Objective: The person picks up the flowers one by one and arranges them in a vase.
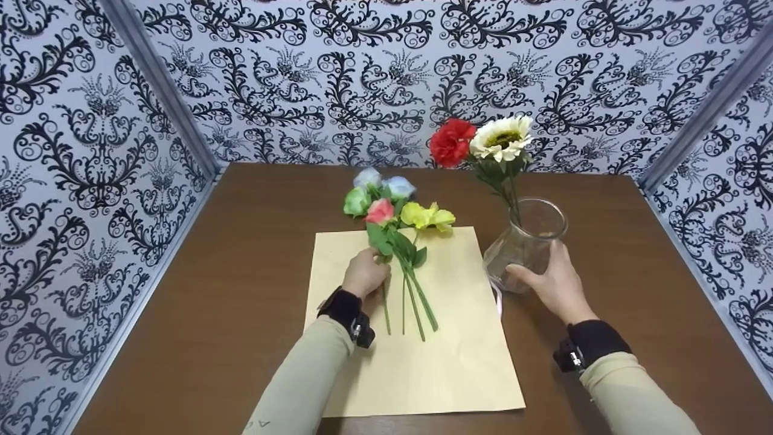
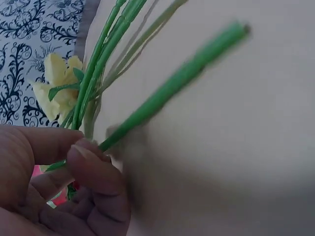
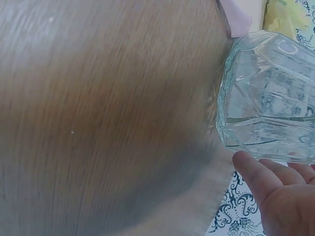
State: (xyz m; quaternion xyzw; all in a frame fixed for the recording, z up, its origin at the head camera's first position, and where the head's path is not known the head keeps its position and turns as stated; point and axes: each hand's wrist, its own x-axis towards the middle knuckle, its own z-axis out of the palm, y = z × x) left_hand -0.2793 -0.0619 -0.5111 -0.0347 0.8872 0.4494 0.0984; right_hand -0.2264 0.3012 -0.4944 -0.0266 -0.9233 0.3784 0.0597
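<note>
My left hand pinches a green flower stem between thumb and forefinger, over the beige paper. Which bloom tops that stem, I cannot tell. Beside it lie more stems, with a pink flower, a green one, pale blue ones and a yellow one at the far end. On the right, my right hand holds a clear glass vase by its side, thumb in front. A red carnation and a cream daisy-like flower stand in the vase, leaning left.
The beige paper sheet lies flat on the brown table. A pink ribbon shows between the paper's right edge and the vase. Patterned panels close in the back and both sides.
</note>
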